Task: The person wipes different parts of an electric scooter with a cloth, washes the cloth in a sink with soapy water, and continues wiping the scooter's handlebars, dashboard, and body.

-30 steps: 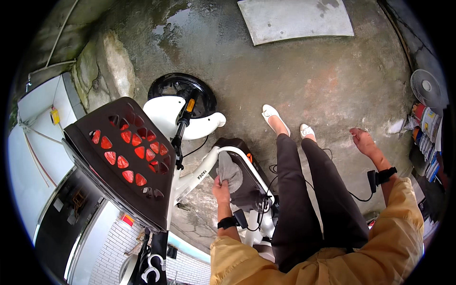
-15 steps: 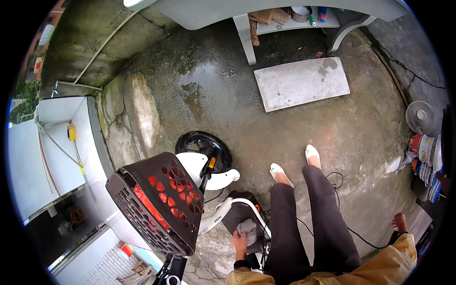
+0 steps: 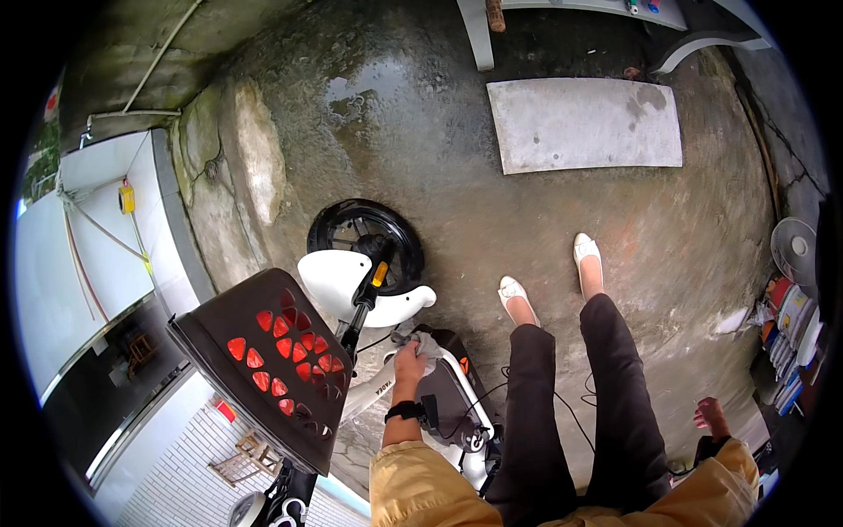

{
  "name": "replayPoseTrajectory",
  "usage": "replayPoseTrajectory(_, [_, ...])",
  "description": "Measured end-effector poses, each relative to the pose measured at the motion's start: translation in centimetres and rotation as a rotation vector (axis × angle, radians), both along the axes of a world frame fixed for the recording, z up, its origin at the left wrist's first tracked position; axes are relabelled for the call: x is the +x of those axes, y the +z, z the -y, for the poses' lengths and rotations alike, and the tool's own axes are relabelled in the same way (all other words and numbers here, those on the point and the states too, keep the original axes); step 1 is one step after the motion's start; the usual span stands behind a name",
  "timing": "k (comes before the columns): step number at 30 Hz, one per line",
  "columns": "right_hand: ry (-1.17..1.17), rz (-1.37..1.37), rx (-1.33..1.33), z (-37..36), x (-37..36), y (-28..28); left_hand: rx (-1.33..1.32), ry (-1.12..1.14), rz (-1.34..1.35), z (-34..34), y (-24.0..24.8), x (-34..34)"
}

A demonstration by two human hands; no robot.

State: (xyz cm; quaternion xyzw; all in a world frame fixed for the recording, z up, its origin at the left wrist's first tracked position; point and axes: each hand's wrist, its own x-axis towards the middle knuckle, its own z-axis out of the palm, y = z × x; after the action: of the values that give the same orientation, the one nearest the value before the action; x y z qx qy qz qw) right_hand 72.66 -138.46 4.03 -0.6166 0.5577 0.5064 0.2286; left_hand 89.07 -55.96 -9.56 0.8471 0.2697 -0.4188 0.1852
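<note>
left hand point(image 3: 407, 362) at 6 o'clock, clamped on rag point(image 3: 430, 348), partly hidden, by bike frame point(image 3: 372, 393); right hand point(image 3: 710, 415) at 4 o'clock, fingers loosely apart, blurry.

Pale grey rectangular slab point(image 3: 571, 132) lies on stained, partly wet concrete floor point(image 3: 492, 215). Round grey caged fan point(image 3: 797, 246) noted right, near multicoloured pile point(image 3: 792, 329). Small yellow box point(image 3: 126, 198) noted left.

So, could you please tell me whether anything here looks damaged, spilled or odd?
Yes: beyond the wheel, the floor has a shiny, wet-looking patch, source unseen; left of it, the concrete is cracked, with a pale, apparently worn area.
</note>
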Motion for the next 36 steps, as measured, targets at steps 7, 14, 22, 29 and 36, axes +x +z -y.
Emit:
replayPoseTrajectory(7, [0.415,0.628,0.262,-7.9,21.9,-8.0,-0.485,0.499,0.258,14.6,2.7,9.1])
replayPoseTrajectory(14, [0.958,0.878,0.455,-25.4,41.7,1.6,-0.459,0.26,0.576,19.0,8.2,21.9])
replayPoseTrajectory(22, [1.158,0.89,0.46,-29.5,46.9,-4.5,0.492,0.088,0.806,6.5,2.5,33.3])
replayPoseTrajectory(29, [1.186,0.733,0.426,-31.7,48.6,-14.1,0.937,-0.271,0.168,-9.8,-10.8,33.0])
replayPoseTrajectory(36, [1.23,0.704,0.387,-33.5,50.5,-19.1,0.794,-0.427,0.091,-12.4,-18.7,36.1])
